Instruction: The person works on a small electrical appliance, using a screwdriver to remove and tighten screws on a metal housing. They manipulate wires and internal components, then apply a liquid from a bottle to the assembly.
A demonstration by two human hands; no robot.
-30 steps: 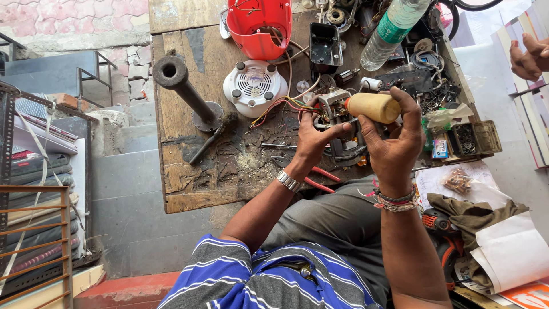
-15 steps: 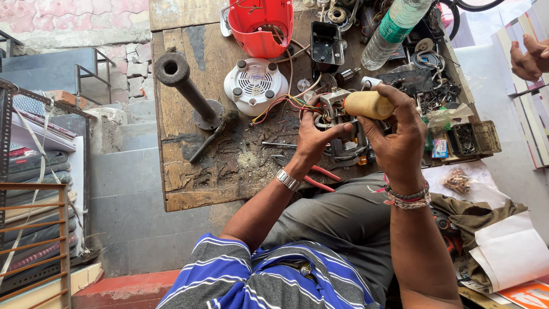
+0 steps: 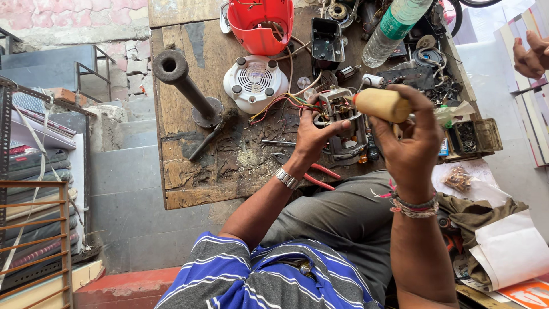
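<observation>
My left hand [image 3: 313,133] grips a small electric motor [image 3: 342,123] with a metal frame and coloured wires, held on the worn wooden workbench [image 3: 189,171]. My right hand [image 3: 413,143] is closed around the thick wooden handle [image 3: 380,105] of a tool, raised just right of the motor; the tool's tip is hidden. Red, yellow and green wires [image 3: 280,102] trail from the motor toward a white round vented base [image 3: 255,83].
A red plastic housing [image 3: 262,23], a black box [image 3: 327,35], a clear plastic bottle [image 3: 396,26] and small parts crowd the bench's far side. An iron pipe stand [image 3: 186,86] is at left. Red-handled pliers [image 3: 317,174] lie near my lap. Another person's hand [image 3: 529,57] is at far right.
My right hand with the wooden handle has shifted slightly left toward the motor. The left hand keeps its hold on the motor.
</observation>
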